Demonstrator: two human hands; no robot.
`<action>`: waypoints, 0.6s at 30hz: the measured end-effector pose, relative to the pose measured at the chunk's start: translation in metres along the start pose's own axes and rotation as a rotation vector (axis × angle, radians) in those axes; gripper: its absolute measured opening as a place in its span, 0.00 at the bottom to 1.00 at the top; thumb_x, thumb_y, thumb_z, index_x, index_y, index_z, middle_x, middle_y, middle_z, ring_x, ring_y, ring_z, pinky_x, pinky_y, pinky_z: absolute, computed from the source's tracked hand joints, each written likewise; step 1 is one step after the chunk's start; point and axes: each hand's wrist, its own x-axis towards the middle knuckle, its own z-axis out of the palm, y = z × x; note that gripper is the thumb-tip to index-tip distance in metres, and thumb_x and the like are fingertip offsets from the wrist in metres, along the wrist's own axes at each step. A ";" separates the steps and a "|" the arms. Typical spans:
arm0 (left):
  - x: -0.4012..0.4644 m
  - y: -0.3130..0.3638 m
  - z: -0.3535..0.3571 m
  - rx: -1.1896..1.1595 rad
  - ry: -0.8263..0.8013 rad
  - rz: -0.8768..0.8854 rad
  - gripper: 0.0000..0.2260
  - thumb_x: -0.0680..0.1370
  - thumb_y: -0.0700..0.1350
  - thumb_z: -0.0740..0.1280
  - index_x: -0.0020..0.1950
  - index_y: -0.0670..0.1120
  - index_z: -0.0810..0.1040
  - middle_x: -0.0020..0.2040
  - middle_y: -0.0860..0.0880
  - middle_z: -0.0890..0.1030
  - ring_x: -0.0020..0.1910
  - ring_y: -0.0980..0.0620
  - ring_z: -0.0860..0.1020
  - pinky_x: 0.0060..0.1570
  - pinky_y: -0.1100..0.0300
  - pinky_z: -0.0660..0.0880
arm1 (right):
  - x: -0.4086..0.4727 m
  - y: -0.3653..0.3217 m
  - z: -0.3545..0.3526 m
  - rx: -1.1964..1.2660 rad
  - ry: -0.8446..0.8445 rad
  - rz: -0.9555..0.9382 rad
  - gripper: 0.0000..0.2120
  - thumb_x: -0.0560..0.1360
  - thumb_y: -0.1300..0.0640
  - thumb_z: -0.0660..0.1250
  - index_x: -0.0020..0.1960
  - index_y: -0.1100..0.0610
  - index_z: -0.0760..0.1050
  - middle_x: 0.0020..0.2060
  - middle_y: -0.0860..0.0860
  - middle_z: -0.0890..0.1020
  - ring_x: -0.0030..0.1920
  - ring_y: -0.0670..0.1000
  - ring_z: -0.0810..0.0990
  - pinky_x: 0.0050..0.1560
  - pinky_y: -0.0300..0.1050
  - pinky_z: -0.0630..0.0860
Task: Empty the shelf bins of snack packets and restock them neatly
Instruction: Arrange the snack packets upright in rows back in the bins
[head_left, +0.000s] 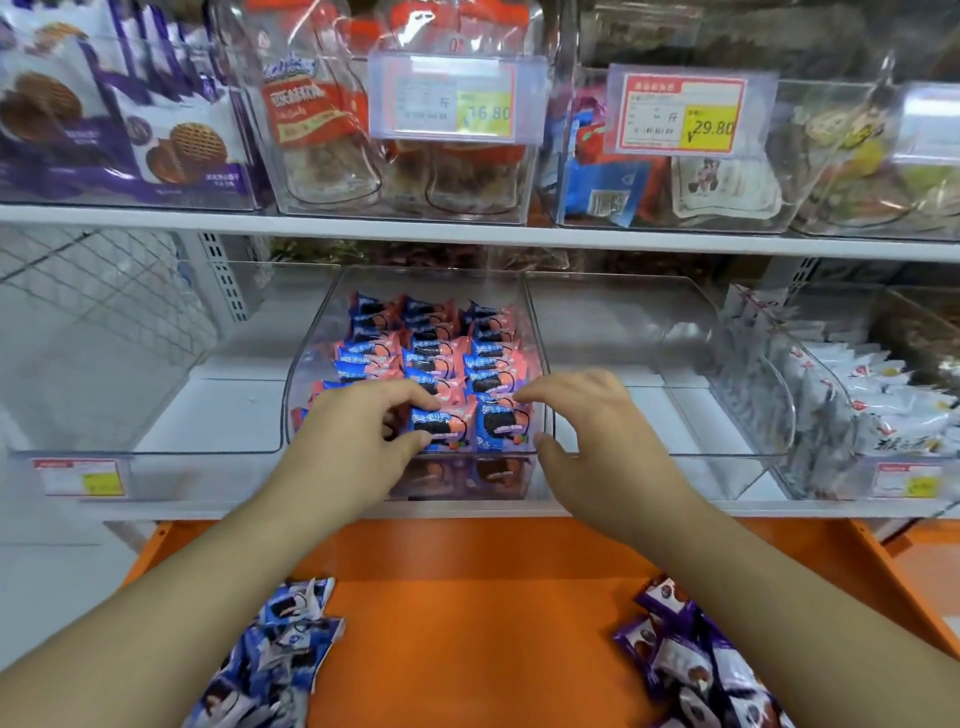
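A clear plastic shelf bin (540, 332) in the middle of the lower shelf holds blue-and-pink snack packets (431, 358) standing in three neat columns. My left hand (358, 431) reaches into the bin's front, with thumb and forefinger pinching the front packet (441, 423) of the middle column. My right hand (587, 415) hovers at the bin's front right corner with relaxed, slightly curved fingers, its fingertips over the front packet (501, 434) of the right column; it holds nothing that I can see.
Empty clear bins stand left (156, 447) and right (649, 452) of the filled one. A bin of white packets (872, 395) is at far right. Below, an orange ledge (467, 597) carries loose blue-white packets (280, 654) and purple packets (691, 660). The upper shelf (467, 234) holds full bins.
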 end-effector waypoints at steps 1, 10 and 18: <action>0.000 -0.002 -0.001 0.033 0.003 0.016 0.12 0.76 0.47 0.77 0.56 0.60 0.83 0.46 0.58 0.80 0.44 0.59 0.78 0.42 0.70 0.69 | 0.000 0.000 0.001 -0.011 -0.005 -0.005 0.21 0.79 0.62 0.70 0.70 0.48 0.77 0.66 0.42 0.79 0.70 0.46 0.67 0.65 0.27 0.55; 0.000 -0.015 -0.001 0.242 0.017 0.185 0.14 0.78 0.45 0.75 0.63 0.55 0.83 0.59 0.55 0.83 0.57 0.52 0.79 0.57 0.57 0.75 | 0.002 -0.008 0.013 -0.091 0.038 -0.088 0.22 0.76 0.61 0.71 0.68 0.47 0.78 0.63 0.40 0.80 0.68 0.51 0.68 0.70 0.51 0.66; -0.005 -0.023 -0.006 0.447 0.070 0.329 0.12 0.76 0.50 0.73 0.59 0.61 0.86 0.65 0.58 0.79 0.63 0.46 0.70 0.61 0.44 0.71 | 0.002 -0.019 0.031 -0.151 -0.050 -0.201 0.24 0.79 0.53 0.66 0.74 0.40 0.74 0.73 0.39 0.73 0.77 0.56 0.61 0.77 0.53 0.54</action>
